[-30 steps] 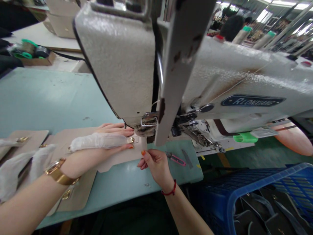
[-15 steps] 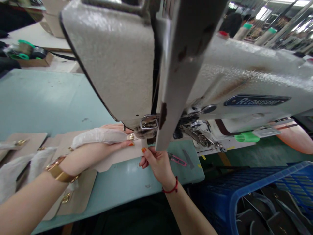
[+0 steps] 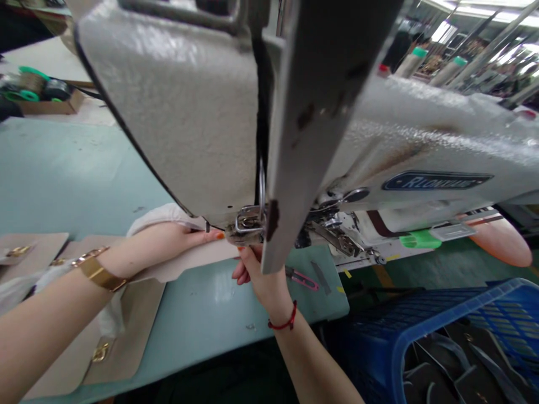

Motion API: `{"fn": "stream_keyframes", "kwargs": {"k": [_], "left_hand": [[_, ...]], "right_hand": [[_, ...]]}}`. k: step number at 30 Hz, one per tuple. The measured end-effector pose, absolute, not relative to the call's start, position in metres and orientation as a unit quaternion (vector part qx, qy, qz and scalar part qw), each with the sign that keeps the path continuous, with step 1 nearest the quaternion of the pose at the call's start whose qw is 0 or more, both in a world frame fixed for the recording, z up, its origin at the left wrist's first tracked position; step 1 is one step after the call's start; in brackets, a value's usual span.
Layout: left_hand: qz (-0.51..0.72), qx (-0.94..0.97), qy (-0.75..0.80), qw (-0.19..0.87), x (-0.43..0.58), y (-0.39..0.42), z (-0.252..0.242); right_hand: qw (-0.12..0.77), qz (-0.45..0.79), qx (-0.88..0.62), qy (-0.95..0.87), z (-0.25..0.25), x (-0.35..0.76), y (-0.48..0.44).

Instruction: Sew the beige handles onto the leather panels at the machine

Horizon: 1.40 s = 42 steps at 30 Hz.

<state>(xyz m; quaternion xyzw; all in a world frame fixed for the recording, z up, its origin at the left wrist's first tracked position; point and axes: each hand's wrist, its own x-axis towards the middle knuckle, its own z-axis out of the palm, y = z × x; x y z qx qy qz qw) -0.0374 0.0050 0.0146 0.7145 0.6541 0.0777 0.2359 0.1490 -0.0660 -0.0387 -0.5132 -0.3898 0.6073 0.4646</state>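
Since the earlier frame both hands have slid farther under the sewing machine [image 3: 202,112]: the left hand [image 3: 168,241] now lies flat with fingers [image 3: 210,236] pressed together on the tan leather piece [image 3: 189,264] at the presser foot [image 3: 246,221], and the right hand [image 3: 256,275] pinches that piece's near edge, its fingertips hidden behind the grey bar. One pink thread snip [image 3: 301,278] lies right of the hands, two or three more tan pieces with gold clasps [image 3: 101,352] lie at left, and one blue crate [image 3: 442,336] stands beyond the table's [image 3: 63,174] right edge. The far left of the table is open.
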Motion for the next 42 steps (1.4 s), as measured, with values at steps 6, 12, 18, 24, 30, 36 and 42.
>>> {"fn": "stream_keyframes", "kwargs": {"k": [6,12,18,24,30,36,42], "left_hand": [[0.019,0.844,0.524,0.109,-0.045,-0.005,0.015],[0.356,0.751,0.509,0.224,-0.028,-0.099,-0.016],[0.48,0.285,0.443,0.701,0.018,-0.097,-0.07],[0.438,0.299,0.439,0.725,0.02,-0.059,-0.06],[0.414,0.327,0.427,0.734,0.017,-0.058,-0.049],[0.431,0.301,0.411,0.744,0.022,-0.056,-0.043],[0.448,0.293,0.429,0.728,0.023,-0.053,-0.046]], "right_hand": [[0.458,0.555,-0.56,-0.411,-0.033,0.143,-0.066],[0.457,0.524,-0.572,-0.434,-0.036,0.143,-0.068],[0.46,0.479,-0.575,-0.478,-0.045,0.141,-0.067],[0.475,0.486,-0.545,-0.491,-0.048,0.147,-0.076],[0.409,0.494,-0.555,-0.529,-0.066,0.169,-0.115],[0.339,0.467,-0.577,-0.578,-0.106,0.182,-0.143],[0.332,0.422,-0.568,-0.624,-0.111,0.183,-0.145]]}}
